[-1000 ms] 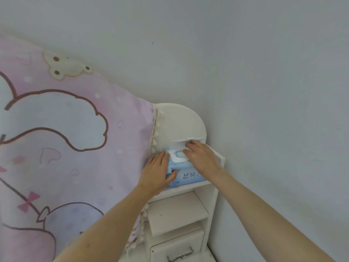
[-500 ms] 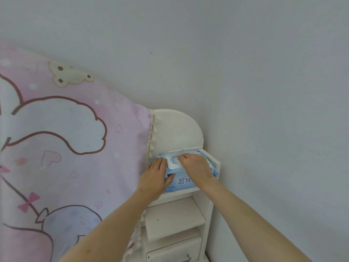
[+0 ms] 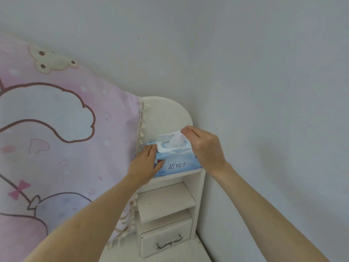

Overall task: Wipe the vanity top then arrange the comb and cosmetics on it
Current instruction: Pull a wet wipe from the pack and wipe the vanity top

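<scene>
While seen from the head camera, looking down at a blue wet-wipe pack point(image 3: 179, 163) lying on the top shelf of a small white shelf unit point(image 3: 199, 178) set in a wall corner. Right hand point(image 3: 204, 146) raised over the pack, fingers curled, pinching a white wipe point(image 3: 176, 139) that stands up, crumpled, out of the oval opening in the pack's top. White flip lid point(image 3: 164, 136) standing open behind the opening, hinged at the far side. Left hand point(image 3: 144, 165) laid flat against the pack's left end, fingers straight and together, fingertips touching the white frame of the opening, thumb resting on the pack's front face beside the printed characters. Both forearms bare, reaching in from the bottom edge. Rounded white back panel point(image 3: 166, 114) rising behind the pack. Below the top shelf, a bare white lower shelf point(image 3: 166, 201), and under that a small drawer point(image 3: 166, 237) with a metal bow-shaped handle point(image 3: 169, 242). Just left of the unit, touching its side, a pink cloth point(image 3: 66, 138) with cartoon outlines, hearts and a tasselled edge, hanging down past the shelves. Plain pale wall point(image 3: 264, 91) to the right and behind. Comb and cosmetics nowhere visible here.
</scene>
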The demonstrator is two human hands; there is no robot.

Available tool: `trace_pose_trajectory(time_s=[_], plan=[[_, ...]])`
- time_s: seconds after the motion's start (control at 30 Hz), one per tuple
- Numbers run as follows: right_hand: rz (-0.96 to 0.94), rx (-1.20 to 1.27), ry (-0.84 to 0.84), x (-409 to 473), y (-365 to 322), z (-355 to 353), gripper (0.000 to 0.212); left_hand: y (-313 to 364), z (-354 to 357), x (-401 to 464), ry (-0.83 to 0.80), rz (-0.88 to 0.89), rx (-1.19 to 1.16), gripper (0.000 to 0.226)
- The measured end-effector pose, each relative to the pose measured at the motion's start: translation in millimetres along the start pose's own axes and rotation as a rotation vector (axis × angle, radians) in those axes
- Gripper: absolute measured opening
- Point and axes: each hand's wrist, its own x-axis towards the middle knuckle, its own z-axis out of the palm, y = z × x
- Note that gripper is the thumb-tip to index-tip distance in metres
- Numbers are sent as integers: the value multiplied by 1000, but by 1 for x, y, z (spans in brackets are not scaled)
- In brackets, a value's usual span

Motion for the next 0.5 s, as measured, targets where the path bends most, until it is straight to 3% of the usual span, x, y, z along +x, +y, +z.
trace_pose_trajectory(time_s=[0.07,0.2,0.33,0.43,0.5], plan=[[8,17,78,5,1,-15,27,-2,1,1,18,14,-23,87],[50,6,159,19,1,-40,26,-2,1,-4,37,-60,-193,60],[41,88,45,-9,-6,-42,18,-7,2,-24,30,83,19,56],[105,205,-59,-56,-24,-34,19,-15,12,-71,110,84,24,55],[172,249,-156,-91,-40,-22,22,-30,31,-123,42,48,44,57]])
